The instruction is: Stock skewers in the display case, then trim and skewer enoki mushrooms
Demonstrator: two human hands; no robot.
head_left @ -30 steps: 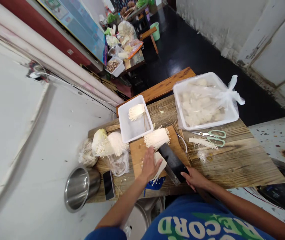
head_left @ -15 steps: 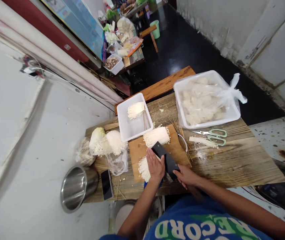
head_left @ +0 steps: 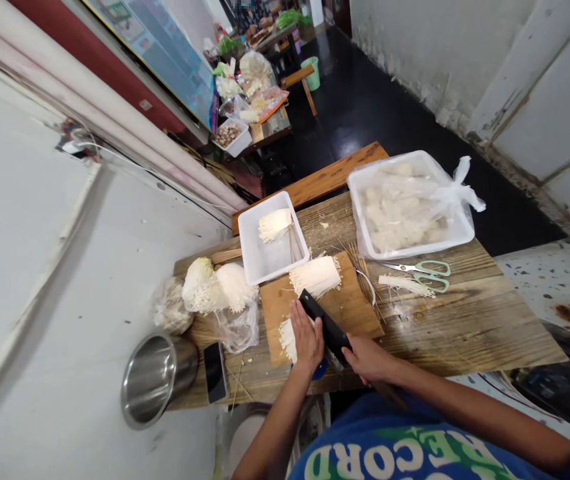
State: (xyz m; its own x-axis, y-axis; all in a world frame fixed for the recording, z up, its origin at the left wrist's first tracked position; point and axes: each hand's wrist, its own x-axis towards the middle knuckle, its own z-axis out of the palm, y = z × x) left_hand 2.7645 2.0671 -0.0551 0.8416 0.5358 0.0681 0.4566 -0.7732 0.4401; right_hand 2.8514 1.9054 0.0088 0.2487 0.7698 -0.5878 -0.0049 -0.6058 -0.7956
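My right hand [head_left: 367, 359] grips the handle of a dark cleaver [head_left: 329, 327], whose blade stands tilted on edge over the wooden cutting board [head_left: 352, 308]. Under my left hand [head_left: 309, 337] is a bunch of enoki mushrooms [head_left: 287, 339]. Its frayed tips stick out to the left, while my hand and the blade hide the rest. My left fingers stretch over the bunch, thumb beside the cleaver. Further back on the board lies another enoki bunch [head_left: 317, 275], apart from both hands.
Behind the board stands a white tray [head_left: 252, 263] with skewered enoki. A bagged tray [head_left: 409, 207], scissors [head_left: 429, 275] and thin skewers lie to the right. More enoki [head_left: 235, 285], a phone [head_left: 215, 373] and a steel pot [head_left: 149, 380] are left. A person works in the background.
My left hand has moved from beside the enoki bunch onto it, and the bunch now lies with tips to the left. The cleaver has shifted left against it, its blade turned more upright.
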